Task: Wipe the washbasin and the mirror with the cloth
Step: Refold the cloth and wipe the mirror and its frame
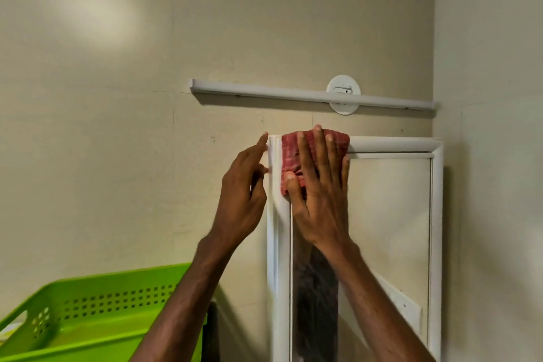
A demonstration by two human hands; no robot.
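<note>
A right hand [320, 203], fingers flat, presses the cloth [289, 153] on the top left corner of the mirror [390, 214]. The left hand [244, 194] touches its left edge with loose fingers, gripping nothing. The glass below seemingly awaits wiping, and the washbasin is out of view.

Wall [117, 156] with mirror [390, 214], perhaps lamp rail [264, 94]

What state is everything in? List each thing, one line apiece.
red cloth: bunched, pressed over the mirror's top left corner.
mirror: upright on the wall, white-framed, top left corner covered.
right hand: fingers straight, pressing the cloth against the mirror.
left hand: fingertips touching the frame's outer left edge, holding nothing.
green plastic crate: upright, open-topped, lower left.
white wall bar: fixed above the mirror.
</note>
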